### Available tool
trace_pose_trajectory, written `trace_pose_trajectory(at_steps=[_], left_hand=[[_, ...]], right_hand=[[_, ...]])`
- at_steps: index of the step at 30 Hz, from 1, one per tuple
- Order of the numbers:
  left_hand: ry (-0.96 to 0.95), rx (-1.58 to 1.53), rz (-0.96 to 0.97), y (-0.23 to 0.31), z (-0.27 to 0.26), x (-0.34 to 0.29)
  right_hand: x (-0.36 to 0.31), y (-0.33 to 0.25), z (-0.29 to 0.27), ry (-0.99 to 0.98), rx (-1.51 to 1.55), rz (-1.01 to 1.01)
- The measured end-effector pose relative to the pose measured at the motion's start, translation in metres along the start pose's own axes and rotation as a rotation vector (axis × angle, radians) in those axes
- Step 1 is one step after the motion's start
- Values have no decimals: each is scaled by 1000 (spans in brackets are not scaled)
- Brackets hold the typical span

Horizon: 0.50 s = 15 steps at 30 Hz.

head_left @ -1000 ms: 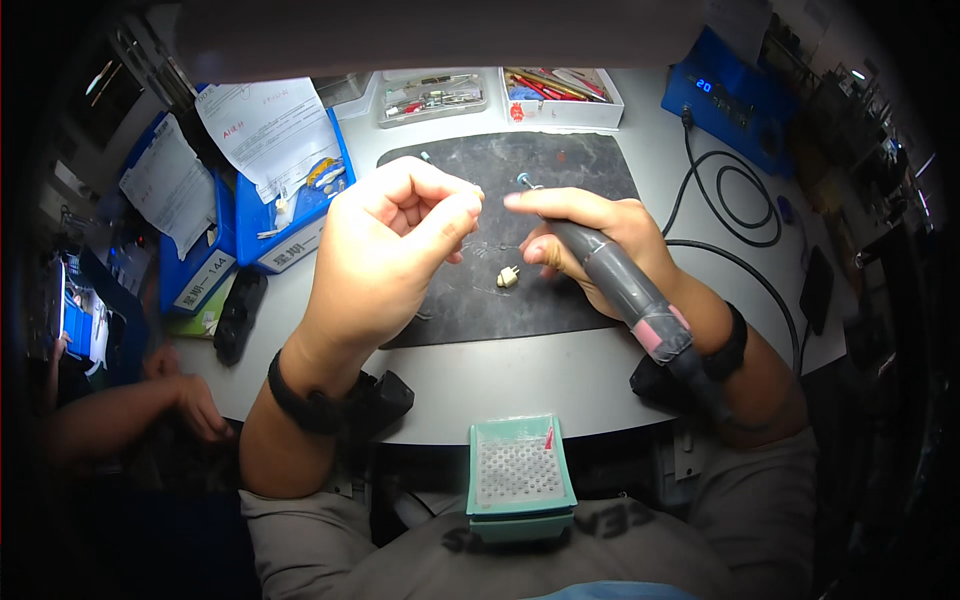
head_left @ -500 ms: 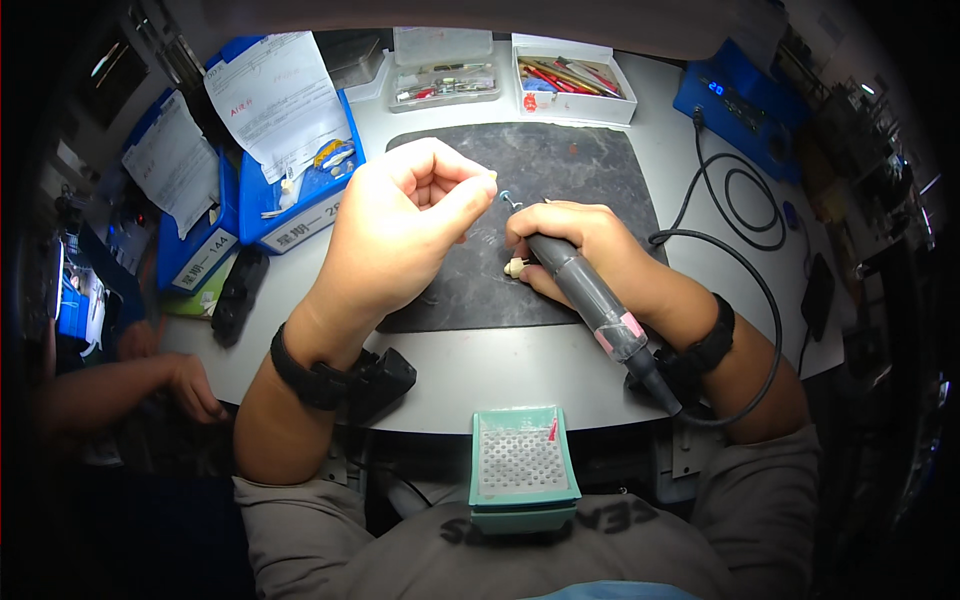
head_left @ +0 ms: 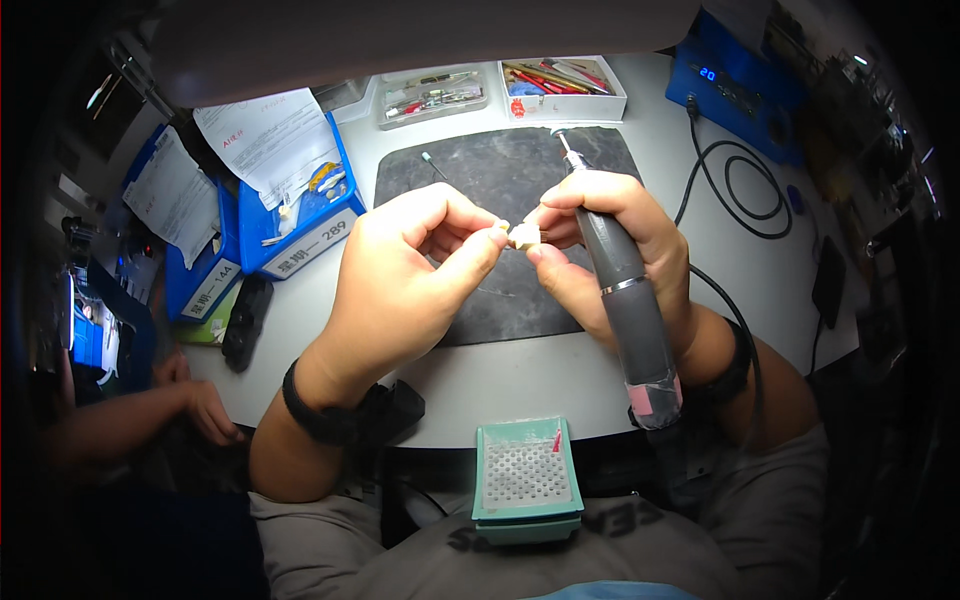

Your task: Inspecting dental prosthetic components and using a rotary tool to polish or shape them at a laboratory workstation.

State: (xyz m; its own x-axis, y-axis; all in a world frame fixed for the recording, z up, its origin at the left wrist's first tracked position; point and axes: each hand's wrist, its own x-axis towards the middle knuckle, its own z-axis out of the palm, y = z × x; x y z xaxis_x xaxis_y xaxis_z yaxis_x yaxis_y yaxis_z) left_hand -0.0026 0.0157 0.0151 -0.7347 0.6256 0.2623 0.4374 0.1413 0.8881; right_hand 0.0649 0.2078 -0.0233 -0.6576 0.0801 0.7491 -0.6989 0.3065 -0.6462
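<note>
My left hand is closed in a pinch on a tiny ivory tooth-like piece, mostly covered by thumb and forefinger. My right hand wraps a dark grey rotary handpiece, whose thin tool with a small disc-like head points away from me. The same hand's thumb and fingertips also grip a cream tooth-shaped block. Piece and block meet or nearly meet; I cannot tell whether they touch. Both hands are above a dark mat. A small teal-tipped tool bit lies beyond my left hand.
Blue trays with papers stand at left, beside a black object. A clear case and white box of tools sit behind. A blue control unit is at right with its cable. A green perforated holder is in front; another person's hand is at left.
Both hands have come together, bringing the ivory piece to the cream block. The handpiece has turned, its tool swinging away from my left hand toward the far side. The view has shifted slightly.
</note>
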Motion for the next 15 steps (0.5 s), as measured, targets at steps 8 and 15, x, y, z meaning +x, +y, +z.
trace_pose_trajectory(at_steps=[8, 15], left_hand=[[-32, 40, 18, 3, 1, -1], [-31, 89, 69, 4, 0, -1]], right_hand=[[-1, 2, 0, 14, -12, -27], [0, -1, 0, 4, -86, -76]])
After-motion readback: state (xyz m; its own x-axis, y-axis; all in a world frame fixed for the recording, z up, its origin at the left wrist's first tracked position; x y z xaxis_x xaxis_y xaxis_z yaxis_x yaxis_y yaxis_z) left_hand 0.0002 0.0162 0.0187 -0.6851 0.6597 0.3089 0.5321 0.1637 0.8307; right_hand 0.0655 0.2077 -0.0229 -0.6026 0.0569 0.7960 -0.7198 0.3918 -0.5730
